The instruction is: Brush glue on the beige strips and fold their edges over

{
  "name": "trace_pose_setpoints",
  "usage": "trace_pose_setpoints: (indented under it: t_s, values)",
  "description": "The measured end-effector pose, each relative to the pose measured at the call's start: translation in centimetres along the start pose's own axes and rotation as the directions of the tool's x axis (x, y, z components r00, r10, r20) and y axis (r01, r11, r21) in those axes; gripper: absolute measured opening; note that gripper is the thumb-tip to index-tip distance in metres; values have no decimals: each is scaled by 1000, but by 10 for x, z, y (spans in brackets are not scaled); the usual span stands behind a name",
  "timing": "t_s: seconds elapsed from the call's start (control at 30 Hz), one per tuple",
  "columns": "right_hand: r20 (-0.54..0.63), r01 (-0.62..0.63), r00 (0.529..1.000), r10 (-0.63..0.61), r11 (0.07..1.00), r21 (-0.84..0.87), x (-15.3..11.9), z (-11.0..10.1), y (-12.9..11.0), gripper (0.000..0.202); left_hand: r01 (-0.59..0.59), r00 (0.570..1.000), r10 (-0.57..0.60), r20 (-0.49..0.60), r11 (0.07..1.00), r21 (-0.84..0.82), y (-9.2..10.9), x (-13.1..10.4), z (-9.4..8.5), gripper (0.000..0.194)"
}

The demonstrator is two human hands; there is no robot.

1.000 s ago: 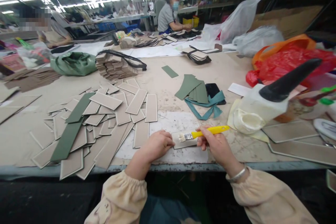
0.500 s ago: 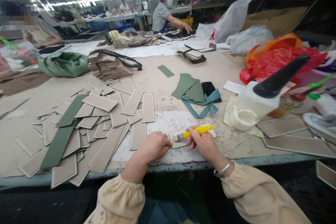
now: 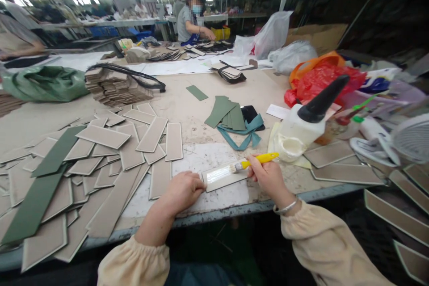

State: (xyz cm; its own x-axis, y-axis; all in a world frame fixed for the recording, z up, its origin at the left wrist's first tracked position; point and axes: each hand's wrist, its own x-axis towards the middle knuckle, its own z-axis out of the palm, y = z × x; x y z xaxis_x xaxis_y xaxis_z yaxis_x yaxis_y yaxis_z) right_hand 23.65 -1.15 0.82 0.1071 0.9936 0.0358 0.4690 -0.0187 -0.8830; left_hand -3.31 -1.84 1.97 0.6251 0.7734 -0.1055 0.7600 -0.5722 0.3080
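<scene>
My right hand grips a paintbrush with a yellow handle. Its bristles rest on a flat rectangular panel near the table's front edge. A glossy white wet strip runs along the panel from its left end to the bristles. At that left end, my left hand has its fingers curled together, holding the panel's edge. Left of this hand lies a loose heap of beige panels with pale borders, and two long green strips on top.
Behind the brush are green pieces with a teal band. At right stands a white plastic container with a black handle, beside a red bag. A bundled stack sits farther back. Across the table a co-worker handles pieces.
The brush has moved right along the panel, and a glossy strip now shows behind it. My left hand stays at the panel's left end. The view has turned somewhat right.
</scene>
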Motion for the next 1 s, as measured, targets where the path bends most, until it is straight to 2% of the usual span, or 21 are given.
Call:
trace_pose_setpoints:
  t_s: [0.2,0.37,0.47,0.57,0.63,0.7,0.83,1.0]
  values:
    - [-113,47,991,-66,985,-166,8,-28,11,40,17,1000,-17,9,1000,-6,0,1,-1,24]
    - [-170,50,980,-104,954,-297,11,-43,14,36,11,1000,-11,6,1000,-8,-1,0,2,23]
    - [-200,45,975,-99,965,-258,8,-43,8,35,11,1000,-11,-9,1000,-26,-2,-1,2,23]
    - [-160,3,987,0,1000,18,1,-31,-5,37,4,1000,-5,-19,999,-51,-2,-1,1,22]
    - [-56,-44,997,57,977,211,-5,-16,-14,40,1,1000,-2,-19,999,-49,-1,-1,0,21]
    - [59,-86,996,71,944,318,-12,2,-21,42,3,1000,-3,-13,1000,-31,-1,-1,0,20]
    - [209,-129,976,57,928,350,-21,30,-25,39,3,1000,-3,-10,1000,-5,-1,0,2,19]
    - [262,-122,964,51,957,262,-24,43,-23,33,6,1000,-6,1,1000,7,-2,0,2,20]
